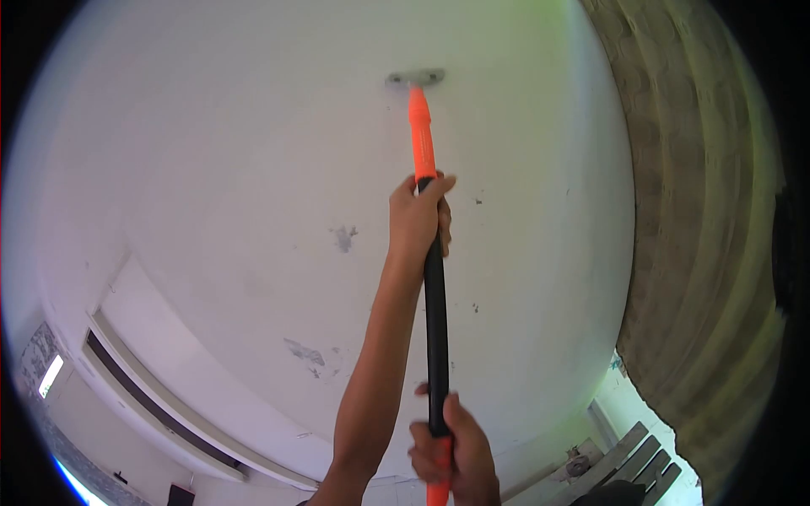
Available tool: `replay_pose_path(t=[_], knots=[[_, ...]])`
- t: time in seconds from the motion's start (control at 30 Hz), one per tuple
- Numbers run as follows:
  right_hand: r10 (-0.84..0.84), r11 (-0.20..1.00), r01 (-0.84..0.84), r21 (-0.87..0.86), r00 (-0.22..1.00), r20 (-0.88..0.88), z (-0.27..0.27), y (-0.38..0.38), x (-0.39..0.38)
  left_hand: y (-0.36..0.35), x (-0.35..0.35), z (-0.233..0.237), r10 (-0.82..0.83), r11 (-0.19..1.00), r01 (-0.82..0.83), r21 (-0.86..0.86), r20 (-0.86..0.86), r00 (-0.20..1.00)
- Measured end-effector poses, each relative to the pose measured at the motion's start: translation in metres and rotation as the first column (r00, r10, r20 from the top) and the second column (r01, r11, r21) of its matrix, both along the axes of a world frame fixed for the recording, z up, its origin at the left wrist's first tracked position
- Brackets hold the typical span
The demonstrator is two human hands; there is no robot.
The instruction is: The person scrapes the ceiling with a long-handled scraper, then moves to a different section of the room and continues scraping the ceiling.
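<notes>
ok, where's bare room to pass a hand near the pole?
Free: white surface left of the scraper head; also right, between pole and brown rippled sheet. Crowded: narrow wedge between left forearm and pole, above the right hand.

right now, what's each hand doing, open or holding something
Left hand: closed, holding the long-handled tool partway up its shaft.
Right hand: closed, holding the same tool, lower down.

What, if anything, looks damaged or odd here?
The pale surface is blemished: one grey patch lies left of the left hand, another, streaky patch left of the left forearm. They stand out against its mostly even white, possibly from chipping.
</notes>
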State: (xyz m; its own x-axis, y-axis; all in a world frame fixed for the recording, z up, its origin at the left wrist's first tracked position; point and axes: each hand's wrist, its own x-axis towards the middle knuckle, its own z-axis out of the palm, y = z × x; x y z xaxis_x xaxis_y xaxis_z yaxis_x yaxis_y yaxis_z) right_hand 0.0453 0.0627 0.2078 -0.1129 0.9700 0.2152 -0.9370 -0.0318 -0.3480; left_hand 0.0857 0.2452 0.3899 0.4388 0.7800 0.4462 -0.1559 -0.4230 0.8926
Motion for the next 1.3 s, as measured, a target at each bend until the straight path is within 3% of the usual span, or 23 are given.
replay_pose_path(t=[0.07,0.13,0.33,0.43,0.5,0.6,0.7,0.8,0.83,0.93,1.0,1.07,1.3], knots=[[0.099,0.993,-0.101,-0.058,0.994,-0.048,-0.001,-0.026,-0.015,-0.003,-0.017,-0.004,-0.023,0.999,0.023,-0.043,0.000,1.000],[0.029,0.999,-0.028,0.027,0.999,-0.034,-0.007,-0.001,-0.031,0.007,-0.029,-0.006,-0.002,1.000,0.001,-0.012,-0.043,0.999],[-0.054,0.997,0.059,-0.040,0.992,0.112,-0.012,-0.007,-0.018,0.003,-0.022,-0.028,0.003,1.000,-0.004,-0.026,-0.046,0.999],[-0.005,0.994,0.021,-0.107,0.989,0.149,-0.012,-0.014,-0.027,0.007,-0.044,-0.035,0.055,0.998,-0.057,-0.042,-0.045,0.997],[0.040,0.993,-0.023,-0.117,0.989,0.144,-0.011,-0.008,-0.028,0.026,-0.041,-0.028,0.063,0.997,-0.061,0.039,-0.043,0.997],[-0.123,0.991,0.115,0.062,0.982,0.144,-0.012,0.056,-0.021,0.051,-0.017,0.005,0.040,0.992,-0.034,0.123,-0.052,0.998],[0.012,0.987,-0.001,0.158,0.997,-0.070,0.007,0.038,-0.002,0.035,-0.005,0.017,-0.003,0.996,0.008,0.091,-0.054,0.999],[0.067,0.989,-0.048,0.137,0.987,-0.144,-0.012,0.013,-0.011,0.017,-0.011,0.002,-0.037,0.999,0.036,-0.017,-0.041,0.998],[0.047,0.986,-0.031,0.162,0.995,-0.092,-0.022,0.013,-0.015,0.016,-0.016,-0.003,-0.035,0.999,0.034,-0.031,-0.029,0.999],[0.014,0.992,0.004,0.127,0.990,-0.137,-0.044,0.004,-0.036,0.018,-0.022,-0.007,-0.043,0.998,0.043,-0.039,-0.008,0.999],[0.064,0.990,-0.032,0.136,0.969,-0.238,-0.077,-0.006,-0.060,0.020,-0.024,-0.004,-0.053,0.997,0.053,-0.050,0.003,0.999],[0.130,0.991,-0.128,0.030,0.923,-0.362,-0.081,-0.028,-0.079,0.012,-0.030,-0.004,-0.057,0.995,0.057,-0.078,0.001,0.998],[0.121,0.990,-0.140,-0.016,0.903,-0.413,-0.065,-0.056,-0.102,-0.012,-0.044,-0.011,-0.038,0.997,0.035,-0.075,-0.035,0.999]])
